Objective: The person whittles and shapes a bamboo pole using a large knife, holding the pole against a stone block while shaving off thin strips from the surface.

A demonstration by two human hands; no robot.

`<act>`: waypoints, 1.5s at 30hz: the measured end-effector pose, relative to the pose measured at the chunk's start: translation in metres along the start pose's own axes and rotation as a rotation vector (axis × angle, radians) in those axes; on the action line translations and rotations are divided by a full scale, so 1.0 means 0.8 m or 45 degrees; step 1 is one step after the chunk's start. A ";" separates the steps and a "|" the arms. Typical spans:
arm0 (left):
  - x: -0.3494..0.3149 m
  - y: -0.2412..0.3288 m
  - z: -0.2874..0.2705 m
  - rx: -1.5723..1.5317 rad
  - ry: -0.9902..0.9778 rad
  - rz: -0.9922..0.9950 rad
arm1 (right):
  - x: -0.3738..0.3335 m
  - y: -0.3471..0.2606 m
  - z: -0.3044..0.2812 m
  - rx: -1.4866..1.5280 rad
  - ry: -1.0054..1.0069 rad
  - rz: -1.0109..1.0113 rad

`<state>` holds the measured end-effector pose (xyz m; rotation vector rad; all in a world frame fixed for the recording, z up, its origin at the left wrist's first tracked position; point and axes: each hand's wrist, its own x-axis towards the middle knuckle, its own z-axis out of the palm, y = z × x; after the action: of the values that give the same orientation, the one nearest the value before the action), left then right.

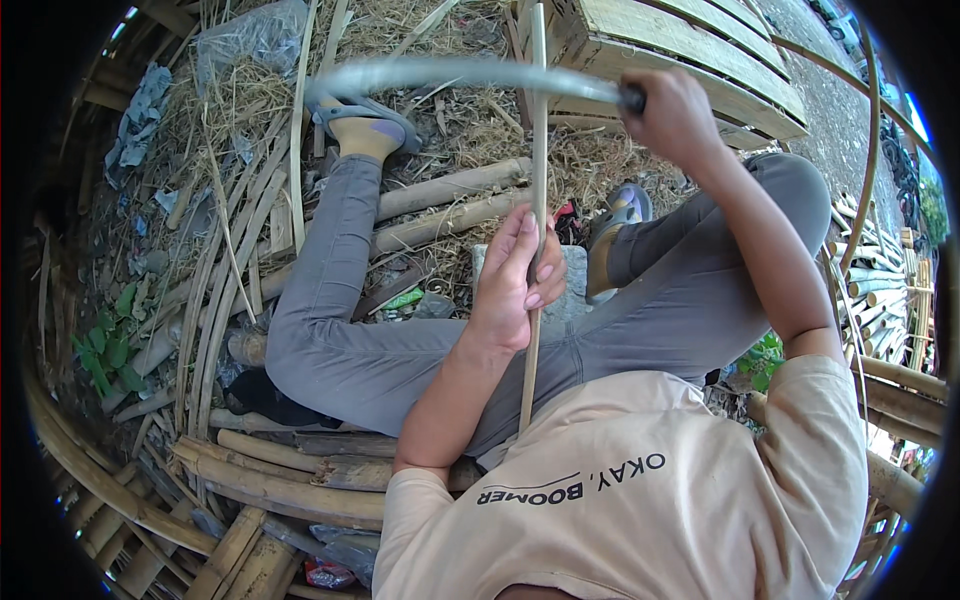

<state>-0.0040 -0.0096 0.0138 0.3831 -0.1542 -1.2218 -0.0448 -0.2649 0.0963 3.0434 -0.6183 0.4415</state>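
Note:
My left hand [517,273] is closed round a long, narrow bamboo strip [540,120], which stands lengthwise before me from my waist to the top of the view. In my right hand [672,118] is the dark handle of a long curved blade, a machete [460,74]. Its pale blade is smeared by motion and reaches left across the strip near the strip's far end. Whether blade and strip touch, I cannot tell. Both of my legs are bent, in grey trousers, on either side of the strip.
A slatted wooden crate [690,60] stands at the far right. Bamboo poles [455,190] lie between my legs, near a pale block [570,275]. Long split strips [225,250] and shavings litter the left ground. Cut bamboo pieces [890,285] are stacked at the right.

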 end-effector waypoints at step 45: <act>0.004 0.003 -0.002 0.174 0.111 0.083 | -0.019 -0.042 0.000 0.164 -0.140 -0.084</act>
<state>-0.0001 -0.0114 0.0134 0.5455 -0.1740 -1.1315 -0.0453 -0.2284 0.0935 3.2175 -0.5102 0.3270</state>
